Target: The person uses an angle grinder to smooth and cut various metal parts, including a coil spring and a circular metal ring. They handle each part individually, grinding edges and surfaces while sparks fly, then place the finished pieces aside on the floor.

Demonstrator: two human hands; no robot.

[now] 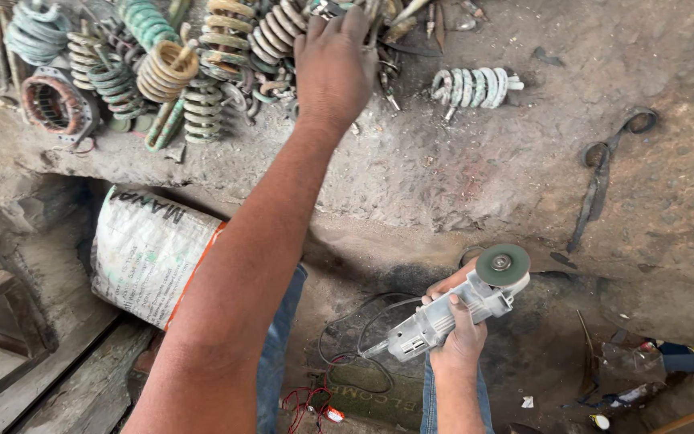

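Observation:
My left hand [332,68] reaches far forward onto a pile of coil springs [162,68] on a dusty concrete ledge [475,161], fingers curled over springs and thin metal bits at the top; what it grips is hidden. My right hand [458,325] holds a grey angle grinder [459,309] low near my knee, its green disc [502,264] facing up. The grinder's cord [355,337] loops on the floor below it. A single whitish coil spring [475,87] lies apart to the right of my left hand.
A round rusty ring part [54,104] sits at the left of the spring pile. A printed white sack [150,253] leans under the ledge. A flat metal link [604,173] lies at right. Red wires [311,398] and scraps litter the floor.

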